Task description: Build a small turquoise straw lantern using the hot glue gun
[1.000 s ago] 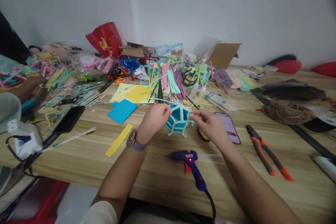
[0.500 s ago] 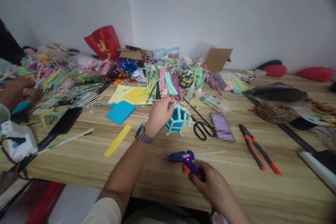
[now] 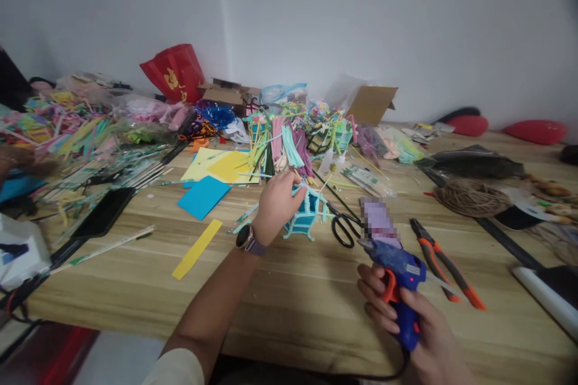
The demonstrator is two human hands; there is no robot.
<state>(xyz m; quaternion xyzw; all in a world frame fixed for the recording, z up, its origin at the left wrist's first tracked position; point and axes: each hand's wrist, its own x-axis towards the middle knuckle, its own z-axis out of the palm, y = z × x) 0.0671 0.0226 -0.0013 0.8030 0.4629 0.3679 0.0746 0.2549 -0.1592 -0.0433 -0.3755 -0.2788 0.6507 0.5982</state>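
My left hand, with a watch at its wrist, is closed at the upper left edge of a turquoise lantern-shaped craft with fuzzy pipe-cleaner edges and blue panels. Its fingertips are partly hidden behind the hand. A thin light-blue stick shows just beyond the knuckles. In my right hand is a blue glue gun, raised above the table, its nozzle pointing left and the fingers around the grip near the orange trigger. A clear glue stick juts from its rear. Black-handled scissors lie right of the craft.
Orange-handled pliers and a blurred-out purple item lie to the right. Blue paper and a yellow strip rest at left. Bundled pipe cleaners are piled behind. Another person's hand blurs at far left.
My right hand has lifted the glue gun off the tabletop area and moved it right, wrapping its grip. My left hand stays at the craft. The other person's hand has shifted left.
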